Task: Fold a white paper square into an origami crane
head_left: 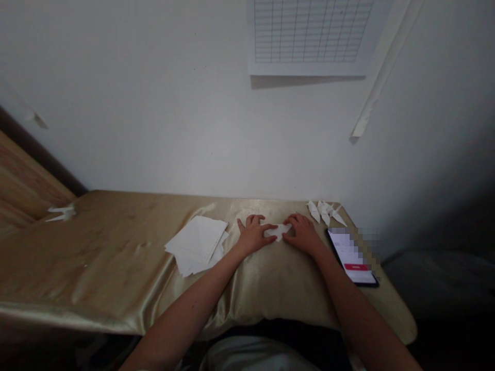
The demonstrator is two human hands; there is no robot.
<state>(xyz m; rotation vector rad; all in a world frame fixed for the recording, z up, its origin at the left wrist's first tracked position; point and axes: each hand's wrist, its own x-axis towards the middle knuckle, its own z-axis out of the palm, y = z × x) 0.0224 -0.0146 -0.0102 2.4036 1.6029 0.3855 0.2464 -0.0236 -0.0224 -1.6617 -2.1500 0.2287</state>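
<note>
A small folded piece of white paper (279,233) lies on the gold cloth between my two hands. My left hand (254,233) grips its left side with thumb and forefinger, the other fingers spread on the cloth. On the opposite side, my right hand (302,233) pinches the paper's right edge, fingers curled. A loose stack of white paper sheets (199,239) rests to the left of my left hand. Beyond my right hand sit several folded white paper cranes (325,212), close together near the table's back edge.
A phone (351,257) with a lit screen lies right of my right forearm. The gold-covered table (108,247) stands against a white wall, where a gridded sheet (309,36) hangs. Another white folded paper piece (62,213) lies at the far left.
</note>
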